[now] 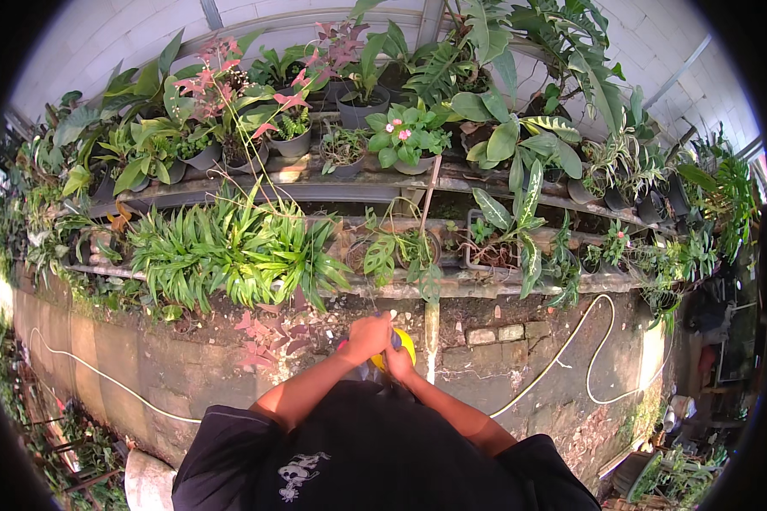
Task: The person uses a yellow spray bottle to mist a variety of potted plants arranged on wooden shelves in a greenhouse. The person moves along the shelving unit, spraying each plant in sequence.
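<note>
Close in front of my torso, both hands meet at a yellow rounded container [407, 347] with a grey-blue part, mostly hidden by the hands. My left hand [367, 338] curls over its upper left side, the fingers bent around something I cannot make out. A small pale tip [393, 314] shows just beyond those fingers. Lower and to the right, my right hand [398, 363] closes around the grey-blue part, its thumb side up. Beyond the hands, a dense clump of strap-leaved green plants [230, 249] and a potted plant with holed leaves [383, 252] stand on the lower shelf.
The tiered plant shelf [383, 290] spans the view ahead. Red-purple leaves [271, 338] hang near my left forearm. A pale hose [550, 367] snakes across the paved floor [479, 383] on both sides. Loose bricks [510, 333] lie right of a pale post [432, 338].
</note>
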A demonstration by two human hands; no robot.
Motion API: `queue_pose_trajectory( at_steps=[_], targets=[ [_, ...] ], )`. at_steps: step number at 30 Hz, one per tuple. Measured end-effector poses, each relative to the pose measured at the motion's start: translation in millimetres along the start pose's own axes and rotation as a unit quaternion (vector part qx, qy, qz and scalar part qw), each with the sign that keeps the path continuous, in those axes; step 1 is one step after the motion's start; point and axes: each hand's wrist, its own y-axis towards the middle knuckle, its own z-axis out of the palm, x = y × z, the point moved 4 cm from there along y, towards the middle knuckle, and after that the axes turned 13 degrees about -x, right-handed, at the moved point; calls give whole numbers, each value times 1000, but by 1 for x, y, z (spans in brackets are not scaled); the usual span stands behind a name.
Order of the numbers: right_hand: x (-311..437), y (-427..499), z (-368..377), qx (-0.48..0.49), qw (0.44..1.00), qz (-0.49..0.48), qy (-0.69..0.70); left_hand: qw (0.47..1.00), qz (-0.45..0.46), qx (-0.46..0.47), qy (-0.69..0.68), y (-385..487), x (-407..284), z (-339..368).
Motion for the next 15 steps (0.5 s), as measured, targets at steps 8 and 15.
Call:
queue_pose_trajectory(
  at_steps=[8,15],
  targets=[
    [14,-30,-1,-52,998,-43,15,998,20,53,-18,24,-23,-88],
    [9,-45,2,-56,994,30,87,998,20,-36,-48,23,-16,-69]
  ],
)
